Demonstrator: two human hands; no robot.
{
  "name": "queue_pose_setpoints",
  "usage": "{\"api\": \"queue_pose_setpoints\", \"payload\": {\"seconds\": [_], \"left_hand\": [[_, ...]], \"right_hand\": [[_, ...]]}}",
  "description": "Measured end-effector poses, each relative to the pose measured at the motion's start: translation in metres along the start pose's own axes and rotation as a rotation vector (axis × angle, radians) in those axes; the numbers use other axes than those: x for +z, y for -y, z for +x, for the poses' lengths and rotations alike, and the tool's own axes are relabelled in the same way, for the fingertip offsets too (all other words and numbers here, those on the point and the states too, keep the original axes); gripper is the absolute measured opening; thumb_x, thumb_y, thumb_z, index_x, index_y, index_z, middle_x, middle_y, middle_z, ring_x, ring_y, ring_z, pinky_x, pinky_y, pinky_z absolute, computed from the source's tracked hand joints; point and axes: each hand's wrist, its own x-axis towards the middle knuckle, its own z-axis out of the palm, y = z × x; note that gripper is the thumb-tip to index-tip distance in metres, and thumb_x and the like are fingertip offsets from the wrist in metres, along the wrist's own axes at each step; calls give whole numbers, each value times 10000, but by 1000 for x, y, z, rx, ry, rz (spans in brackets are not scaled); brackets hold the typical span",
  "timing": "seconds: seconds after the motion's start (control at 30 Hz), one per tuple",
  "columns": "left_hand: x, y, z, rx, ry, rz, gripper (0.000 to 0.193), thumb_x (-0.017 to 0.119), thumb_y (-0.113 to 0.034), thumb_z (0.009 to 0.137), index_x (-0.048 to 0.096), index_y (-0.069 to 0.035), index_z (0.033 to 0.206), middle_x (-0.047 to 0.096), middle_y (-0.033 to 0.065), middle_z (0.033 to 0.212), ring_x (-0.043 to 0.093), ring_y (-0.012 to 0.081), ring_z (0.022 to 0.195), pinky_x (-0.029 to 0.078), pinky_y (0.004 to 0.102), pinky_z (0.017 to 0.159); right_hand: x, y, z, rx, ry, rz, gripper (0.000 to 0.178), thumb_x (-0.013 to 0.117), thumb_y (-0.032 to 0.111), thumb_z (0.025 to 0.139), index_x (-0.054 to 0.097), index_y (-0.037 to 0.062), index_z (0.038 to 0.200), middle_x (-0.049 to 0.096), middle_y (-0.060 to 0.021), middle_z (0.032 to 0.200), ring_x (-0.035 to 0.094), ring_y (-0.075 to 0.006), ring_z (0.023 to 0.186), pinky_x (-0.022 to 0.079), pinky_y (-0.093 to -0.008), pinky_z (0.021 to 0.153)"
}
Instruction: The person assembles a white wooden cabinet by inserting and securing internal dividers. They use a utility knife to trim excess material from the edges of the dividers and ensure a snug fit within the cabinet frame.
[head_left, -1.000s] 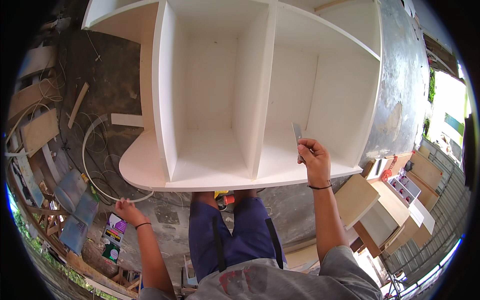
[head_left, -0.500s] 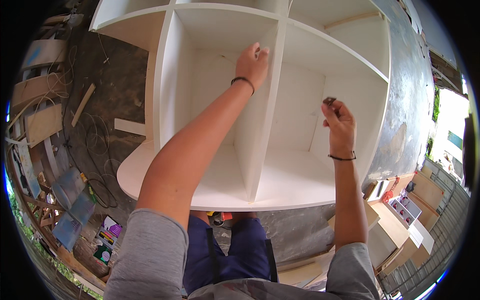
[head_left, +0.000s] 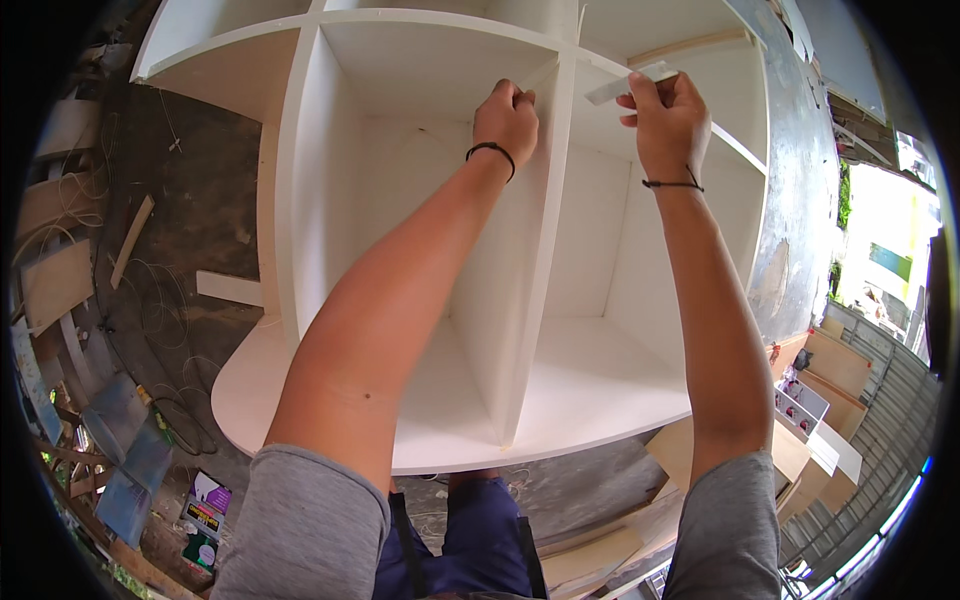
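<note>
A white shelf unit (head_left: pixel 523 300) with several open compartments stands in front of me. My left hand (head_left: pixel 506 122) is raised by the upper part of its middle upright divider (head_left: pixel 548 210). Its fingers are closed in a pinch, and what they hold, if anything, is hidden. To the right of the divider, my right hand (head_left: pixel 672 120) is up in front of the horizontal shelf edge. Thumb and fingers grip a thin, flat, pale strip (head_left: pixel 607 92) pointing left toward the divider. The strip's material cannot be made out.
A rounded white base board (head_left: pixel 245 385) juts out at the unit's lower left. Boards (head_left: pixel 60 285) and loose cables lie along the left side. A grey wall (head_left: pixel 795 200) runs close on the right, with wooden panels (head_left: pixel 840 365) and a small white rack (head_left: pixel 800 405) lower down.
My right hand has risen and come nearer the divider; a pale strip now shows in it where a small dark piece showed before. My left hand stays nearly in place. The view has shifted slightly.
</note>
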Motion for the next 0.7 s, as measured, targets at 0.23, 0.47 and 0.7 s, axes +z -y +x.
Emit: {"api": "queue_pose_setpoints", "payload": {"seconds": [0.23,0.47,0.7], "left_hand": [[-15,1,20,41,28,116,219,479,-245,972,534,-34,986,655,151,920,632,312,870,498,421,775],[-16,7,28,41,36,83,218,495,-248,966,539,-35,979,656,151,905,635,325,848,502,425,763],[-17,8,30,63,6,20,243,545,-248,957,541,-13,896,632,142,780,579,253,695,473,387,683]], "right_hand": [[49,-16,23,-73,-111,-158,226,630,195,822,532,19,720,649,-83,663,604,-208,612,488,-351,616],[74,-23,24,-90,-171,-232,227,647,197,802,529,29,705,633,-91,664,600,-258,636,482,-394,642],[88,-31,23,-69,-216,-310,216,643,176,799,511,41,695,626,-91,660,600,-288,668,472,-421,678]]}}
